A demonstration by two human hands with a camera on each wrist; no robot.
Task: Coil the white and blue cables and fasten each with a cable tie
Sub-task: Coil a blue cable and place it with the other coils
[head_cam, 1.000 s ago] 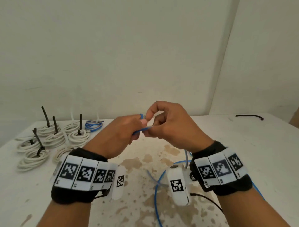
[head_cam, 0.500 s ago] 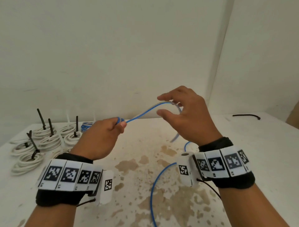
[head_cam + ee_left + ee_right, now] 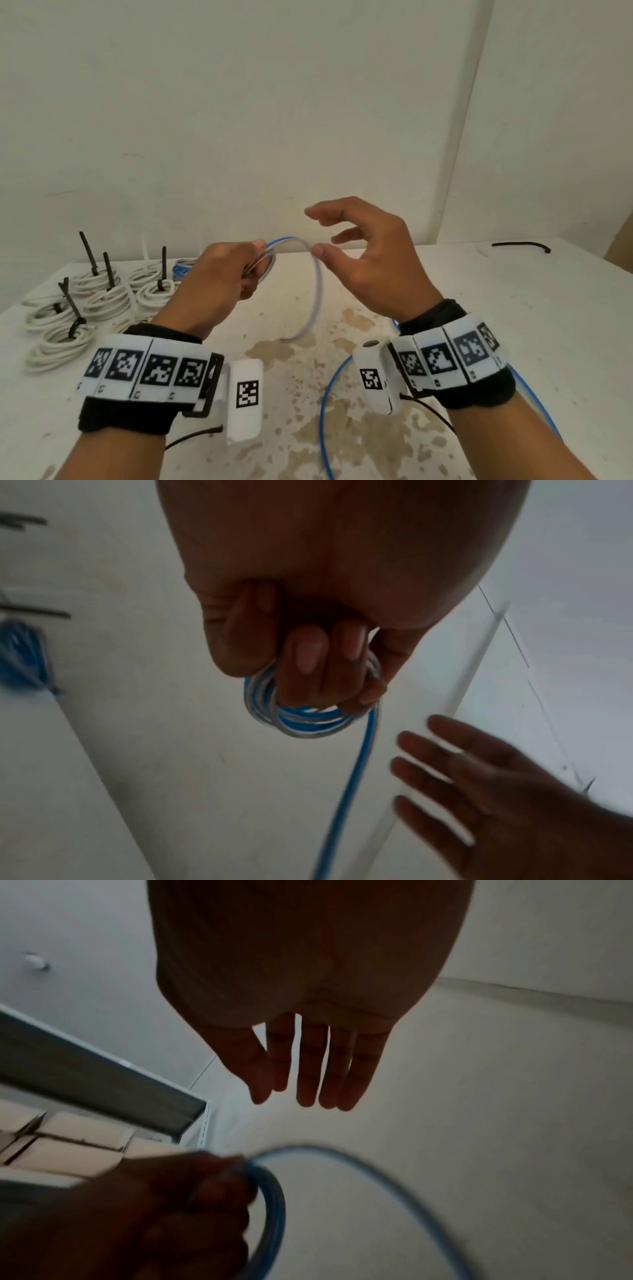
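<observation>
My left hand [image 3: 248, 269] grips a small coil of blue cable [image 3: 269, 262], held above the table; in the left wrist view its fingers [image 3: 310, 656] curl through the coil [image 3: 294, 723]. From the coil the cable arcs right, drops in a blurred loop [image 3: 317, 291] and runs on over the table [image 3: 325, 394]. My right hand [image 3: 318, 233] hovers just right of that arc, fingers spread and holding nothing, with its thumb tip right beside the cable. Its straight fingers [image 3: 308, 1069] show in the right wrist view.
Several white cable coils [image 3: 68, 318] fastened with black ties lie at the table's left, with a tied blue coil [image 3: 181, 269] behind them. A loose black cable tie [image 3: 520, 245] lies at the far right. The white table [image 3: 548, 325] is stained brown in the middle.
The hands parted, the right hand drawing out a length of cable. It then swung back toward the left hand and opened, leaving a fresh loop at the left hand.
</observation>
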